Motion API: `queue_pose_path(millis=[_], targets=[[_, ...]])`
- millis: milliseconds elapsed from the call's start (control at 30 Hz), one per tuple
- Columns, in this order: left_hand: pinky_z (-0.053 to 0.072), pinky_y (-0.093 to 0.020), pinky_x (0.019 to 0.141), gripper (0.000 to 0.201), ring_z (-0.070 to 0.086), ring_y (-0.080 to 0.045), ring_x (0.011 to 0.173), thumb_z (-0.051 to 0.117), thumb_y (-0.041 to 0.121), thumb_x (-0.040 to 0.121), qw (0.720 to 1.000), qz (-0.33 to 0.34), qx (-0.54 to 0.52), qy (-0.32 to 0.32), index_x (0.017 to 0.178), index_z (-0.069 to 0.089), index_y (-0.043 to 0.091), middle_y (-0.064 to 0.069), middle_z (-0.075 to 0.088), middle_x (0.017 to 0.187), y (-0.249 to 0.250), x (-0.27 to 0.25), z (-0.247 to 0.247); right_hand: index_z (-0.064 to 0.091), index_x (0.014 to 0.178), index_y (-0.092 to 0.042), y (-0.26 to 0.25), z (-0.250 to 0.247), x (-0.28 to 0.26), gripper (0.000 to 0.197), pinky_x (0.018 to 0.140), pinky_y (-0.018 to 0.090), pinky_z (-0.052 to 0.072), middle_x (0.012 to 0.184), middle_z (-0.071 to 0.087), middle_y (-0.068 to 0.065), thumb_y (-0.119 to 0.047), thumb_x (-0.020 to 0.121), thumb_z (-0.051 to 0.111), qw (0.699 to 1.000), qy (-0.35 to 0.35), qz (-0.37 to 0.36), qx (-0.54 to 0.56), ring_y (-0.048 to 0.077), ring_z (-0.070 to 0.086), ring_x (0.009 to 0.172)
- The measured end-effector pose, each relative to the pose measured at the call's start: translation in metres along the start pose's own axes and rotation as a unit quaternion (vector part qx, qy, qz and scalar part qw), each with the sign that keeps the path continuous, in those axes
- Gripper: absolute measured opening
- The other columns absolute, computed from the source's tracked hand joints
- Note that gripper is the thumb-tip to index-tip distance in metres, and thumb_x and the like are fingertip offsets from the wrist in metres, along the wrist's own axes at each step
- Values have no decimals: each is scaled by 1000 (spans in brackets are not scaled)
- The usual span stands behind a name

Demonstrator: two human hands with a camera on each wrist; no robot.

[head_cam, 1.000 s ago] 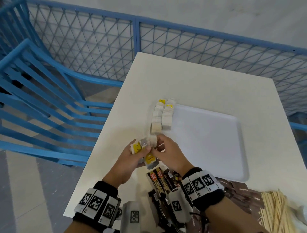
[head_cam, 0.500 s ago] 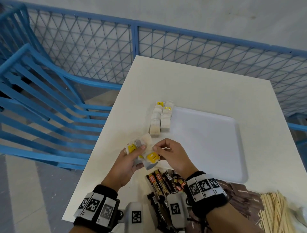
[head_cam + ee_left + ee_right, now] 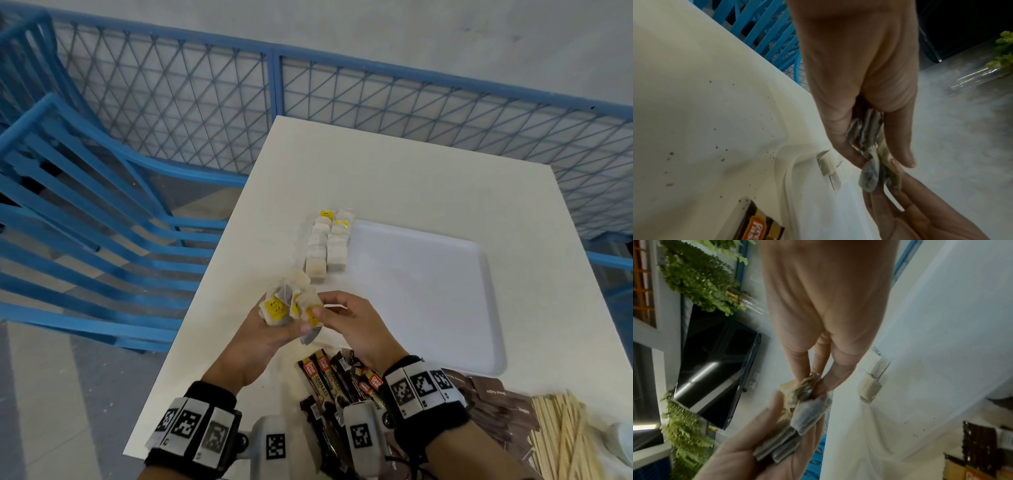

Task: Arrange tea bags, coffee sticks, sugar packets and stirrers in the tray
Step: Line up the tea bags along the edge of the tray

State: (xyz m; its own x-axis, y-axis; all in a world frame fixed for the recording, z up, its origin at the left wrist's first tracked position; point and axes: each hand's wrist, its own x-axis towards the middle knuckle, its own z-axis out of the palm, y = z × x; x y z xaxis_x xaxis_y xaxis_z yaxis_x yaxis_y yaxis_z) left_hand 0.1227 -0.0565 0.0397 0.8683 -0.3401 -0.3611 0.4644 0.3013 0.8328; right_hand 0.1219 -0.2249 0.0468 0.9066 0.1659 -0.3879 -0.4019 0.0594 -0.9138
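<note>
Coffee sticks [image 3: 329, 380] lie low in the picture, the white tray [image 3: 428, 294] mid-right. The left hand [image 3: 263, 339] cups a bunch of tea bags [image 3: 287, 301]; the right hand [image 3: 352, 325] pinches one.

Both bare forearms are wearing black fabric wristbands [image 3: 195, 435] carrying white square-coded marker tiles, with white marker-tagged camera housings [image 3: 359, 442] beneath.
</note>
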Motion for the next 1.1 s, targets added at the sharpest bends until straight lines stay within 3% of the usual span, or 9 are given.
queue_pose_path(millis=[233, 400, 533, 633, 733, 833, 933, 1100], targets=[[55, -29, 73, 84, 68, -24, 94, 88, 25, 48, 999, 6, -37, 37, 120, 55, 1, -13, 70, 104, -7, 4, -3, 60, 108, 0, 1, -1, 1, 19, 81, 23, 54, 99, 58, 12, -3, 89, 57, 996, -3, 7, 90, 14, 66, 86], [54, -26, 74, 65, 67, -22, 96, 75, 14, 68, 998, -6, -52, 22, 126, 50, 0, -13, 68, 108, -9, 3, 0, 60, 98, -3, -2, -6, -1, 13, 76, 22, 54, 99, 63, 16, -3, 85, 62, 999, 12, -8, 32, 16, 66, 85], [53, -24, 74, 84, 67, -22, 97, 90, 35, 49, 999, 5, -39, 18, 120, 55, 6, -11, 69, 106, -7, 2, 5, 59, 94, -7, -3, -3, -3, 12, 73, 21, 55, 93, 61, 11, -2, 84, 64, 999, 25, -19, 25, 15, 64, 81], [55, -28, 75, 56, 67, -25, 97, 78, 20, 66, 998, 14, -40, 38, 116, 57, 8, -11, 70, 104, -8, 4, 5, 58, 93, -10, -1, -2, -2, 13, 74, 22, 55, 93, 60, 9, -2, 84, 63, 998, 33, -10, 48, 13, 65, 80], [56, -30, 73, 61, 68, -24, 95, 80, 23, 60, 997, 13, -58, 53, 115, 59, 9, -10, 71, 103, -11, 5, 4, 59, 96, -9, 2, -2, -1, 13, 76, 23, 55, 91, 58, 10, -3, 85, 63, 997, 31, 6, 72, 14, 65, 81], [56, -30, 72, 45, 69, -24, 95, 71, 10, 71, 996, 15, -70, 58, 114, 59, 8, -10, 71, 103, -13, 5, 3, 59, 95, -9, 3, -4, -1, 12, 73, 21, 55, 82, 54, 8, -1, 85, 61, 995, 30, 19, 98, 12, 64, 75], [57, -29, 72, 30, 69, -22, 92, 56, -5, 84, 995, 14, -62, 76, 111, 60, 9, -7, 73, 98, -17, 5, 1, 58, 102, -5, 2, -9, 1, 15, 73, 26, 57, 90, 56, 12, -3, 87, 60, 993, 25, 39, 104, 16, 66, 78], [57, -28, 69, 28, 69, -20, 88, 52, -7, 87, 989, 14, -49, 138, 110, 58, 7, -6, 72, 94, -21, 8, -10, 55, 103, -6, -1, -26, 6, 10, 59, 26, 56, 96, 56, 9, -8, 93, 53, 994, 78, 61, 33, 21, 69, 66]])
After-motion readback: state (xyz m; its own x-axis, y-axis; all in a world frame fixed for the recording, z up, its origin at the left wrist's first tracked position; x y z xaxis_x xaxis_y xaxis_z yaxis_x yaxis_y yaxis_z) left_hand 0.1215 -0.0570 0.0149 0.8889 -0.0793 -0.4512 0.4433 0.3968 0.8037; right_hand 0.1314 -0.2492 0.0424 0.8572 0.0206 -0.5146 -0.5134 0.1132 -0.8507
